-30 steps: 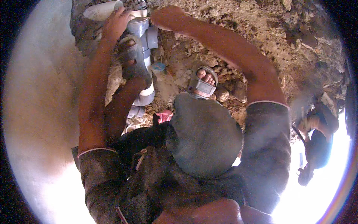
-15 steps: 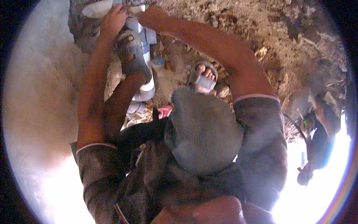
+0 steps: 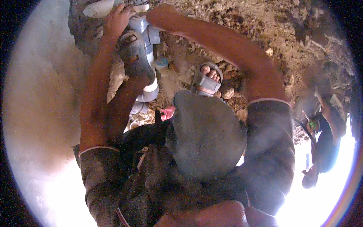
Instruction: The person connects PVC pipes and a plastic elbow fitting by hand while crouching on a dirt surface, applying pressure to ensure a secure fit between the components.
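At the top left of the head view, my left hand [image 3: 116, 20] closes over a white pipe [image 3: 99, 9], which shows on either side of the fingers. Just right of it, my right hand [image 3: 162, 16] is curled near the pipe's other end; what it grips is hidden. Below both hands, a grey-white pipe fitting [image 3: 139, 24] tops a run of joined pipe [image 3: 150, 58] leading back toward me. My left sandalled foot [image 3: 133, 56] rests on or against that run; I cannot tell which.
My right sandalled foot [image 3: 207, 80] stands on rubble-strewn soil [image 3: 227, 41]. A small blue-topped container [image 3: 161, 63] sits beside the pipe, and a red-pink thing [image 3: 167, 112] lies nearer. A pale wall [image 3: 41, 83] rises at left. Another person [image 3: 328, 140] is at far right.
My right hand has shifted slightly right, baring more of the white pipe and the fitting. The right forearm has swung outward a little. My left hand stays on the pipe.
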The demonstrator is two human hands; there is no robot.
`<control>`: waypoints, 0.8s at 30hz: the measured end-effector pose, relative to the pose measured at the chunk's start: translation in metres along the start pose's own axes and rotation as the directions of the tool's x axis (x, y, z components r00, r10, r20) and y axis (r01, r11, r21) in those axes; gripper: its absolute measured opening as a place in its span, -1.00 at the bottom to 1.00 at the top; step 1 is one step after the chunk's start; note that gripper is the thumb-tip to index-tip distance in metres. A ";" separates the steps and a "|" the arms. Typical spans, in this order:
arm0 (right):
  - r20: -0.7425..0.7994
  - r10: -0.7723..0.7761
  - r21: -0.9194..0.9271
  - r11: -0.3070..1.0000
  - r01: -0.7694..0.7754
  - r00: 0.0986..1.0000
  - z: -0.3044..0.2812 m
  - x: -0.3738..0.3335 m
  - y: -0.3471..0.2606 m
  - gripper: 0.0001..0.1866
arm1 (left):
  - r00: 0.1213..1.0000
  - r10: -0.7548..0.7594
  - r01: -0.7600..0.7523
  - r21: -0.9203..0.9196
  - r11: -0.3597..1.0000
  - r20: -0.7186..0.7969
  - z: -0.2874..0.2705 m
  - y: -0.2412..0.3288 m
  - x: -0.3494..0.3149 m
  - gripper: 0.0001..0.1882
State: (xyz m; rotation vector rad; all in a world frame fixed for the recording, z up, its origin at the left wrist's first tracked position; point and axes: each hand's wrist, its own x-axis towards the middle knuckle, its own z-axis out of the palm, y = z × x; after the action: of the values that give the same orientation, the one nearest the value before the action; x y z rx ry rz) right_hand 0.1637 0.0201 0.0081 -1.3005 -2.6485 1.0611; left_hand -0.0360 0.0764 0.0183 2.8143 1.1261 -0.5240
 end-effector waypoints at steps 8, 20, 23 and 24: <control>-0.194 0.003 0.051 0.999 0.007 0.981 0.006 -0.008 0.002 -0.86 | 0.989 0.122 -0.124 -0.018 0.992 -0.088 0.034 -0.029 -0.008 -0.72; 0.018 0.093 0.070 0.993 -0.094 0.995 0.001 0.002 -0.009 -0.88 | 0.994 0.095 -0.097 -0.037 0.995 -0.059 0.033 -0.025 0.002 -0.69; 0.002 0.000 -0.023 1.000 0.000 1.000 -0.029 -0.019 -0.007 -0.86 | 0.999 -0.014 0.015 -0.030 0.999 0.047 0.007 -0.014 -0.011 -0.68; -0.012 -0.005 -0.042 0.999 0.004 1.000 -0.027 -0.016 -0.017 -0.85 | 0.999 0.042 -0.043 -0.018 0.999 -0.014 0.013 -0.022 -0.017 -0.68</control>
State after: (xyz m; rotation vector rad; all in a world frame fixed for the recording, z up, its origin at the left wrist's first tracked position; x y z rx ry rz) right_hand 0.1699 0.0169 0.0427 -1.3034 -2.6776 0.9988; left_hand -0.0663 0.0793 0.0128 2.8238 1.0653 -0.4897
